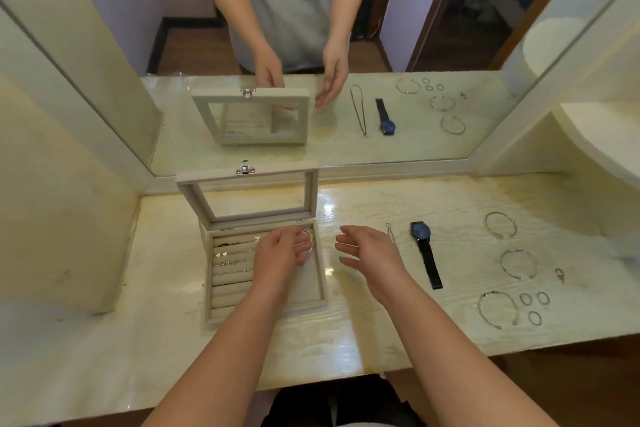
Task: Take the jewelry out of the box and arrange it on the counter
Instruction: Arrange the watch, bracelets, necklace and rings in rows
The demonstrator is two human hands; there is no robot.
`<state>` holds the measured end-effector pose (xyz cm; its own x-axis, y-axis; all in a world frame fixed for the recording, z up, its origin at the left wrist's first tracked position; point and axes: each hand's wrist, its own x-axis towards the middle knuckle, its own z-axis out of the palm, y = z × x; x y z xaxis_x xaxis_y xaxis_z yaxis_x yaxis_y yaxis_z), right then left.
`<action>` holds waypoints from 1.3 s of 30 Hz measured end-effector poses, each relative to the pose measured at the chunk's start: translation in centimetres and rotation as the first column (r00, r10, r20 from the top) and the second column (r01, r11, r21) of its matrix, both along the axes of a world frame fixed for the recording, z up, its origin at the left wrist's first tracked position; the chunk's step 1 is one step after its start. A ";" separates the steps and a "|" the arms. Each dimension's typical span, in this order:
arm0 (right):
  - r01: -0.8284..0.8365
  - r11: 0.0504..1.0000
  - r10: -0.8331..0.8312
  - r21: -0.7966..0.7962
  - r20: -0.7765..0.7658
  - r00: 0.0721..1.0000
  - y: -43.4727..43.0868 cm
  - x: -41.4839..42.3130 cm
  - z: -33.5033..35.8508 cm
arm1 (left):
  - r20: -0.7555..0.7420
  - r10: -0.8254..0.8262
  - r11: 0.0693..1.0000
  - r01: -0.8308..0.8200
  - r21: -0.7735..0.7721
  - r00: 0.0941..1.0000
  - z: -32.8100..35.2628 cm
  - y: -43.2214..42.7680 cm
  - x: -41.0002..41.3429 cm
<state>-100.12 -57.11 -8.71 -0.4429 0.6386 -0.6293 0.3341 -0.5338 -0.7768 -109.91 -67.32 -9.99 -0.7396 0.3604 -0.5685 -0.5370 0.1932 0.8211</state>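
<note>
A beige jewelry box [266,308] stands open on the cream counter [138,340], its glass lid [247,196] raised. Small earrings and rings [230,258] sit in its padded rows. My left hand [282,251] is over the box's right compartment and pinches a silver bangle [309,240]. My right hand [369,251] hovers just right of the box, fingers relaxed, holding nothing. On the counter to the right lie a necklace [390,234], a blue-faced watch [425,253], three silver bangles [501,224], several small rings [535,305] and a clasp [559,274].
A wall mirror [415,28] rises behind the counter and repeats the scene. Cream side panels close in the left [62,201] and right [588,149]. The counter's front edge runs just before my body.
</note>
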 end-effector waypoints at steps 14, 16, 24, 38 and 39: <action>0.059 0.996 -0.057 0.059 -0.036 0.998 7.6 8.5 0.3 | -0.046 -0.103 0.994 0.104 0.018 0.994 0.9 8.0 8.6; 0.060 0.996 -0.058 0.064 -0.034 0.998 9.5 10.5 0.1 | -0.041 -0.114 0.993 0.115 0.009 0.993 0.7 9.7 10.5; 0.124 0.990 -0.123 0.065 -0.029 0.992 17.4 20.2 -0.7 | 0.010 -0.149 0.989 0.149 -0.003 0.989 0.1 17.5 19.4; 0.097 0.994 -0.101 0.054 0.080 0.992 25.5 30.2 -2.3 | 0.150 -0.126 0.990 0.135 -0.050 0.981 -1.7 23.0 25.5; 0.085 0.995 -0.090 0.048 0.096 0.991 25.8 30.1 -2.4 | 0.167 -0.136 0.988 0.146 -0.047 0.977 -1.8 23.2 25.4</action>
<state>-69.97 -31.30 -11.09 -0.3221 0.7001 -0.6373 0.3628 -0.5305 -0.7661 -84.55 -44.11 -11.76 -0.5795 0.4167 -0.7004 -0.6265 0.3219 0.7098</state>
